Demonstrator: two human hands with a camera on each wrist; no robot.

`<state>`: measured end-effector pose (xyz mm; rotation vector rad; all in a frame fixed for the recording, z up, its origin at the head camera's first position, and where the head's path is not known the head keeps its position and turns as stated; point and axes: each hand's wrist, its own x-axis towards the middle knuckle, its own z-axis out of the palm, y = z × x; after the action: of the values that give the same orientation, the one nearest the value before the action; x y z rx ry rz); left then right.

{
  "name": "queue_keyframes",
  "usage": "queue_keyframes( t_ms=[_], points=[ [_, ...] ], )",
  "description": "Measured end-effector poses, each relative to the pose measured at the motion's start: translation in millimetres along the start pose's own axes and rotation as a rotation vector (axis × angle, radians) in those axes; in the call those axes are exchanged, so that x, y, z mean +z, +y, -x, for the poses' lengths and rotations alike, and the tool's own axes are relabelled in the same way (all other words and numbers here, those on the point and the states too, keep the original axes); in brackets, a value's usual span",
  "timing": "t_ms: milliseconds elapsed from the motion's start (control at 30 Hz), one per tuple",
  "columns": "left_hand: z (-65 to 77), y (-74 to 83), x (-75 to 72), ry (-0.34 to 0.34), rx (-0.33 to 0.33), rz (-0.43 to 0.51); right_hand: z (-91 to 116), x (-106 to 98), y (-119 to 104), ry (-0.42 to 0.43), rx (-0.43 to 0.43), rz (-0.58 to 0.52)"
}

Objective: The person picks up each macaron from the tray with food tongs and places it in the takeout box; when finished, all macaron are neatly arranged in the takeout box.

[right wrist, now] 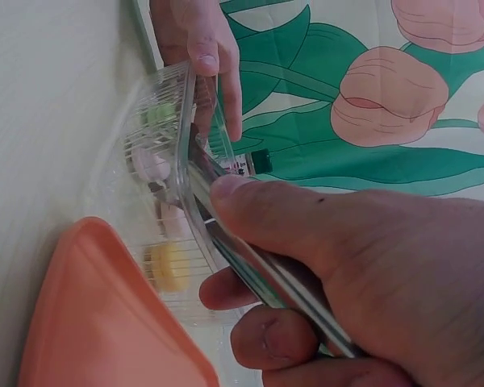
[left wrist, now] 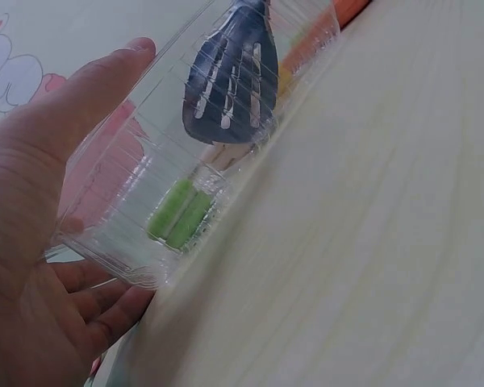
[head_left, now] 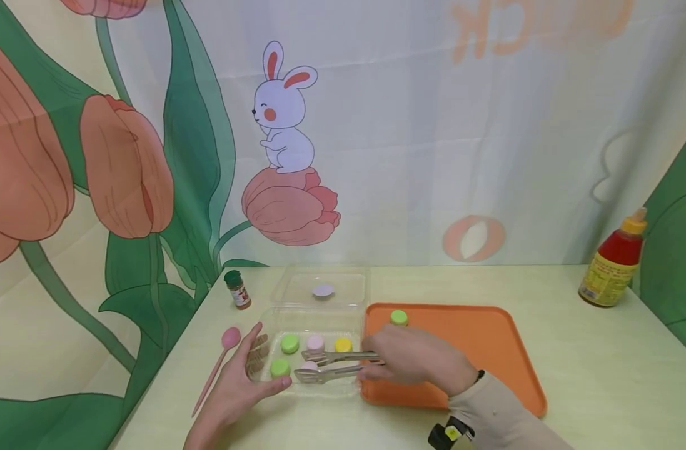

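My left hand (head_left: 238, 382) holds the left side of a clear plastic clamshell box (left wrist: 105, 262), thumb along its front wall and fingers at the far side. My right hand (head_left: 414, 357) grips metal tongs (head_left: 343, 357) with slotted heads. Inside the box, the spread tong heads lie on either side of a pink macaron (head_left: 309, 365), partly hidden; whether they touch it I cannot tell. Two green macarons (head_left: 289, 343), another pink macaron (head_left: 315, 343) and a yellow macaron (head_left: 343, 345) sit there too. One more green macaron (head_left: 399, 317) rests on the orange tray (head_left: 478, 350).
The box's lid (head_left: 343, 284) lies folded back, with a pale oval (head_left: 322, 290) on it. A pink spoon (head_left: 212, 375) and a green-capped jar (head_left: 238, 290) are at the left. A red squeeze bottle (head_left: 614, 262) stands far right. Behind hangs a printed curtain (head_left: 399, 156).
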<state>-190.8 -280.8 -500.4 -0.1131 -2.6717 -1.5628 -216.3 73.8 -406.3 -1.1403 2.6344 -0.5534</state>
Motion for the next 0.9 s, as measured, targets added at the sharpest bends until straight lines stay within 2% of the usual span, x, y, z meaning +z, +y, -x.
queue_keyframes(
  t_ms=[267,467,633,900],
  points=[
    [-0.2,-0.5,-1.2,0.002,-0.018,-0.026,1.2,-2.3,-2.9,-0.015,0.03,0.006],
    [0.5,-1.6,-1.0,0.003,-0.005,-0.018,4.3,-1.5,-2.0,-0.002,0.021,0.013],
    [0.8,-2.0,-0.1,0.006,-0.003,-0.017,11.6,-2.4,0.9,0.018,0.039,-0.05],
    [0.3,-1.5,0.6,0.005,0.0,-0.014,33.2,-9.3,14.1,0.19,0.056,-0.095]
  ],
)
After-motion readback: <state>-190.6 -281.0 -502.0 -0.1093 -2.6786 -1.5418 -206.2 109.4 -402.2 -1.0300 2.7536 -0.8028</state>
